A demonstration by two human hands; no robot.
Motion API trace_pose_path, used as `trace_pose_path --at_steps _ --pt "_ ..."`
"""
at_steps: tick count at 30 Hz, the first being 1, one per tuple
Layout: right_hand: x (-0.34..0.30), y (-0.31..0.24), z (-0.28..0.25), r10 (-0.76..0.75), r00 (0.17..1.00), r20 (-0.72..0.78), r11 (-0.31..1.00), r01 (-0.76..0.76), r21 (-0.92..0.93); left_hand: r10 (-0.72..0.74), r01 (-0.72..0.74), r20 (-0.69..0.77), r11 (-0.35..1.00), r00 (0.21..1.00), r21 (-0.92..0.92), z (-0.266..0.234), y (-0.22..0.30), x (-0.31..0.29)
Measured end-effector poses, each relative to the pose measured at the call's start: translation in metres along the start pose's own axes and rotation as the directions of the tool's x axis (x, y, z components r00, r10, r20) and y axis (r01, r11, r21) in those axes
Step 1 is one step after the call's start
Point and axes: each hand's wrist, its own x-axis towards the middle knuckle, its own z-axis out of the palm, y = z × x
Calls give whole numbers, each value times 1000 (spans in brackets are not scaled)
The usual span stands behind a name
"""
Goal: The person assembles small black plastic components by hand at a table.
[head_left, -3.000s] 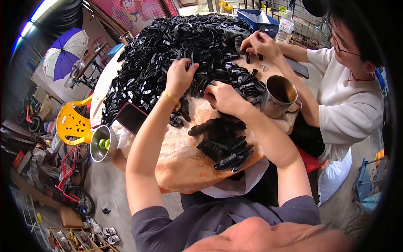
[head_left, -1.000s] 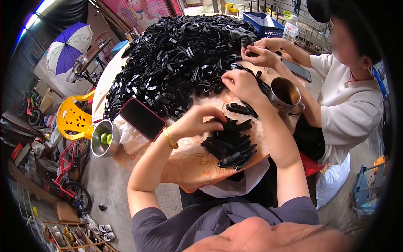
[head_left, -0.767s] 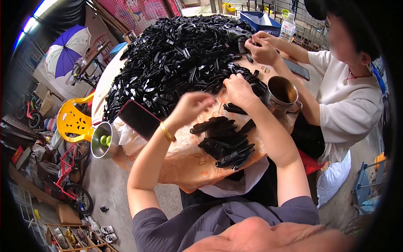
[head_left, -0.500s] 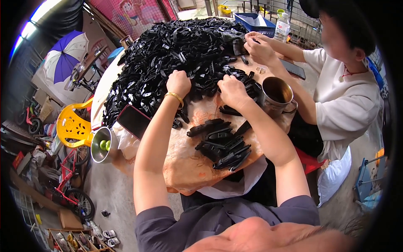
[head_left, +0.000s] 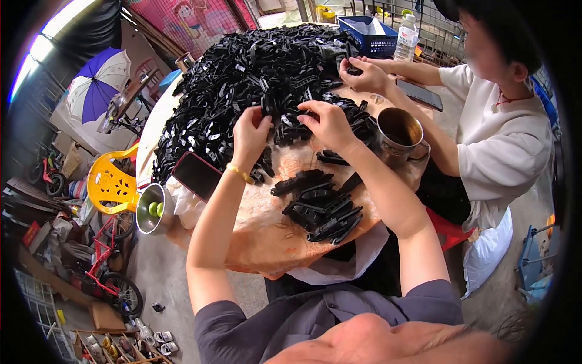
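Observation:
A large heap of black plastic pieces [head_left: 212, 91] covers most of the round table. At its near edge, my left hand [head_left: 248, 138] pinches a black plastic piece [head_left: 266, 107] between thumb and fingers. My right hand [head_left: 330, 125] hovers close by, thumb and index finger apart, and nothing shows clearly between them against the dark heap. Nearer to me, a smaller stack of long black plastic pieces [head_left: 321, 206] lies on the patterned orange cloth [head_left: 254, 242], between my forearms.
A metal mug [head_left: 400, 136] stands right of my right hand. Left of my left forearm lie a phone [head_left: 197, 176] and a metal bowl [head_left: 148, 209] with green fruit. A co-worker [head_left: 503, 139] sits at right, hands at the heap. Behind are a blue basket [head_left: 368, 37] and bottle [head_left: 406, 39].
My left hand has turned and now raises a black piece at its fingertips. My right hand has shifted slightly left, its fingers opened out. The co-worker's hands have moved lower and turned palm-up.

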Motion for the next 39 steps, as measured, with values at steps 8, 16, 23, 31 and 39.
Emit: trace_pose_path --at_steps 8,16,23,31,39 --pt "-6 -24 7 234 884 406 610 -458 646 -318 492 394 711 862 -503 -12 0 -41" --pt "-12 -21 16 183 911 370 696 -386 606 -189 303 333 891 924 -338 -14 19 -46" --pt "-7 -29 4 -117 986 120 980 95 173 -45 80 322 992 946 -96 -26 23 -45" --pt "-4 -31 -11 28 886 462 922 -202 331 164 -187 304 981 938 47 -32 39 -53" --pt "-1 -21 -5 71 852 519 997 -68 -26 309 -365 628 930 714 -41 -37 35 -57"
